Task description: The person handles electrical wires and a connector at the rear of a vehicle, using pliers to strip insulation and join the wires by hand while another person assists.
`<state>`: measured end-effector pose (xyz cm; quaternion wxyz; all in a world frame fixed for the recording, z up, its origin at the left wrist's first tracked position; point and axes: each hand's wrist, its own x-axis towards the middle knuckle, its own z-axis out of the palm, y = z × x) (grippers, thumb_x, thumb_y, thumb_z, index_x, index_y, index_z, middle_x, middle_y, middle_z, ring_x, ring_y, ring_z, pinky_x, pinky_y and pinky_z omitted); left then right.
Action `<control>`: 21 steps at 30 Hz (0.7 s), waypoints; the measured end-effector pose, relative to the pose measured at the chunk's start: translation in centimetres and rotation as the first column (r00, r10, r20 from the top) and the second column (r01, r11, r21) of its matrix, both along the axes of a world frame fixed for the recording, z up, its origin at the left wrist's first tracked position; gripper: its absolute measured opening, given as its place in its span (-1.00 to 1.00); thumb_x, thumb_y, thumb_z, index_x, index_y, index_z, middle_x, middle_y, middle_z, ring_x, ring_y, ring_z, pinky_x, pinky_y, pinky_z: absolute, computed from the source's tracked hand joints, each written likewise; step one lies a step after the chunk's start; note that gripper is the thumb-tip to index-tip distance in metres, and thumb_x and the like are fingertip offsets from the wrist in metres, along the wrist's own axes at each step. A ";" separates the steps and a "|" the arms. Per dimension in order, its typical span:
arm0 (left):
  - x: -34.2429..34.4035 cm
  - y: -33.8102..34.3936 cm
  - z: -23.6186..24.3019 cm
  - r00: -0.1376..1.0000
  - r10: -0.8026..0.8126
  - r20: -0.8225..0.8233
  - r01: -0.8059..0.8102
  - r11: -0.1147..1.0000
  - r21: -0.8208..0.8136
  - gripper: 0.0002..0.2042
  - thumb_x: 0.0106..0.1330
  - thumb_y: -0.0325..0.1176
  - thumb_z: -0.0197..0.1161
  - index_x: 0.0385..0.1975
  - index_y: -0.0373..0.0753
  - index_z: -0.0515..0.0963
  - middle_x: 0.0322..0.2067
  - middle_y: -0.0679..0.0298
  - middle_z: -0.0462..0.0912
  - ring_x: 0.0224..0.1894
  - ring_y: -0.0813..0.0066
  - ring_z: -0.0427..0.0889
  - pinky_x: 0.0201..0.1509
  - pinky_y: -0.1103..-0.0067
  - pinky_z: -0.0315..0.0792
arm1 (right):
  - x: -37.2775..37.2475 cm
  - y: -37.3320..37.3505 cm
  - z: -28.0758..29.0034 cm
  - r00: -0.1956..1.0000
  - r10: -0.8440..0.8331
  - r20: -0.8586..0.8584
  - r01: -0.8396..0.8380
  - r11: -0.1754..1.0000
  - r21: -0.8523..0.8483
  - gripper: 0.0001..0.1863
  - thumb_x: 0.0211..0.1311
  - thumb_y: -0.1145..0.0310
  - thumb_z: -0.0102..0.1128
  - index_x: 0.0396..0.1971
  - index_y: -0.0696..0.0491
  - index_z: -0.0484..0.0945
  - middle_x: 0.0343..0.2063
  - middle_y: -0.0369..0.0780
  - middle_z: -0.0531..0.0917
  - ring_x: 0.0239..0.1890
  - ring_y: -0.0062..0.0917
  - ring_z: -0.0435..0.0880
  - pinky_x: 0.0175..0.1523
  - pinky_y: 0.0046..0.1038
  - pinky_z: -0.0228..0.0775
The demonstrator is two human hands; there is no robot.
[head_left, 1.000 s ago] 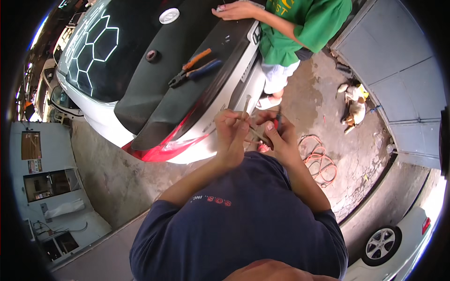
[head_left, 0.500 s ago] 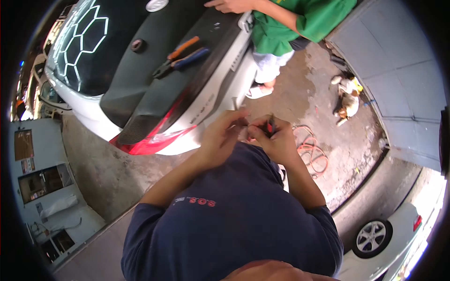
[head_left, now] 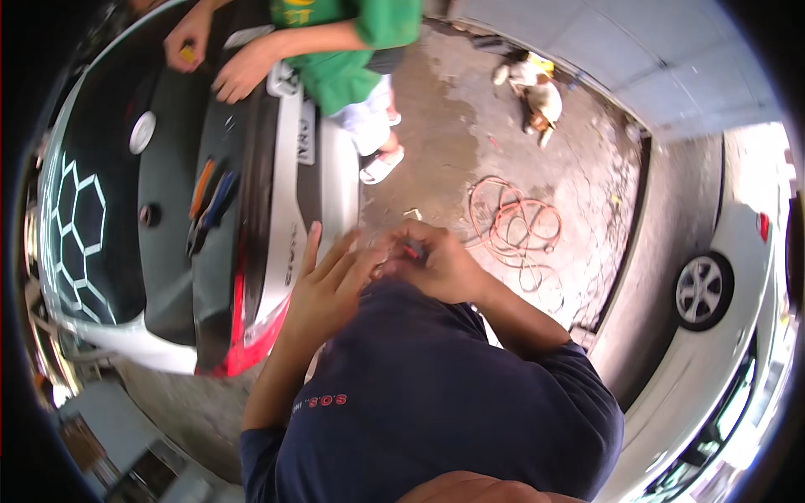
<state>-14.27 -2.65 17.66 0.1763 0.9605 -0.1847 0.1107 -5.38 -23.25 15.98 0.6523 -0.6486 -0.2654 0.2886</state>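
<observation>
In front of my dark blue shirt, my left hand (head_left: 327, 283) is raised with its fingers spread. Its fingertips reach beside my right hand (head_left: 442, 258), partly smeared by motion. The right hand's fingers are curled around a small dark and red object (head_left: 413, 251), mostly hidden, whose kind I cannot make out. Pliers (head_left: 202, 223) with one orange and one blue handle lie on the back of a white and black car (head_left: 277, 277), left of my hands. Near them on the car are a small dark ring (head_left: 150, 215) and a round white disc (head_left: 142, 132).
A person in a green shirt (head_left: 345, 75) stands at the car's far end, hands over it, one holding something yellow. An orange hose (head_left: 513, 220) lies coiled on the floor. Beyond it a white and brown dog (head_left: 541, 99) lies. Another white car (head_left: 662, 394) stands at right.
My view has turned, so the car sits farther left and the hose shows more fully. My left fingers have gone from curled to spread; my right hand stays closed.
</observation>
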 end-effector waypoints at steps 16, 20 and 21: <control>3.3 -3.6 -5.7 0.564 -0.530 -0.633 -0.399 0.496 -0.771 -0.75 0.53 -0.46 -0.10 -0.32 -0.40 0.53 -0.04 0.07 0.66 -0.03 0.46 0.62 0.09 0.49 0.47 | -3.1 -4.6 -6.1 0.746 -0.627 -0.224 0.606 0.779 -0.161 -0.74 0.37 0.41 0.34 -0.07 0.17 0.50 -0.16 -0.27 0.62 -0.10 -0.64 0.59 0.09 -0.52 0.45; 4.0 -5.0 -7.9 0.492 -0.681 -0.542 -0.554 0.235 -0.799 -0.77 0.59 -0.45 -0.12 -0.20 -0.35 0.52 0.04 0.02 0.59 0.01 0.31 0.60 0.16 0.35 0.44 | -6.0 -5.0 -10.0 0.505 -0.844 -0.180 0.833 0.531 -0.152 -0.64 0.36 0.18 0.37 -0.15 0.18 0.54 -0.36 -0.27 0.59 -0.38 -0.60 0.50 -0.23 -0.43 0.41; 4.3 -5.2 -8.7 0.459 -0.722 -0.518 -0.542 0.236 -0.807 -0.78 0.60 -0.43 -0.10 -0.17 -0.34 0.52 0.05 0.01 0.59 0.01 0.31 0.59 0.14 0.34 0.45 | -7.2 -5.0 -12.4 0.453 -0.878 -0.156 0.869 0.474 -0.143 -0.63 0.38 0.13 0.34 -0.19 0.17 0.55 -0.41 -0.26 0.57 -0.41 -0.58 0.49 -0.25 -0.40 0.39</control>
